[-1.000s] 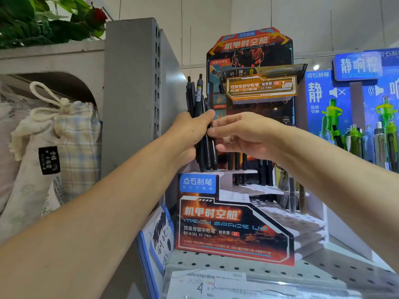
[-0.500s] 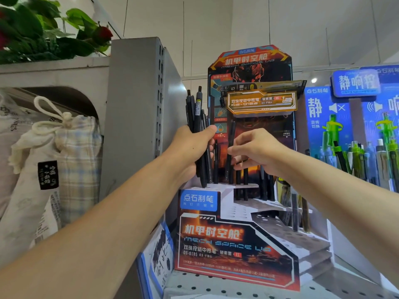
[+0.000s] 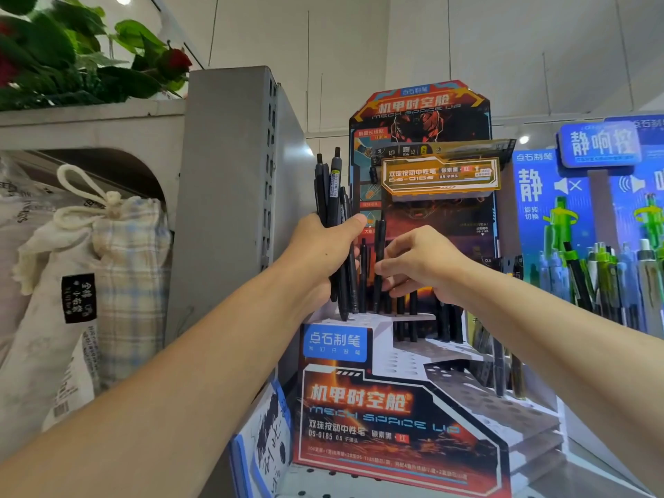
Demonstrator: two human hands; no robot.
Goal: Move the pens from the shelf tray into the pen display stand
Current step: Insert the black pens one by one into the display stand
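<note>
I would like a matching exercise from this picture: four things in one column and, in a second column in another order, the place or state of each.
Things:
1. bundle of black pens
2. single black pen
3. plaid drawstring cloth bag
4. red artificial rose

Places or states:
A. on top of the grey shelf unit
B. gripped in the left hand
C. pinched by the right hand
D. far left, in the arched niche

Pairs: 1-B, 2-C, 3-D, 4-A

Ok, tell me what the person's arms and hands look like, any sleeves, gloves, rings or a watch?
Both forearms are bare all the way to the frame edge, with no sleeves in view. The left hand and right hand wear no gloves, and no watch, bracelet or ring shows on either.
</note>
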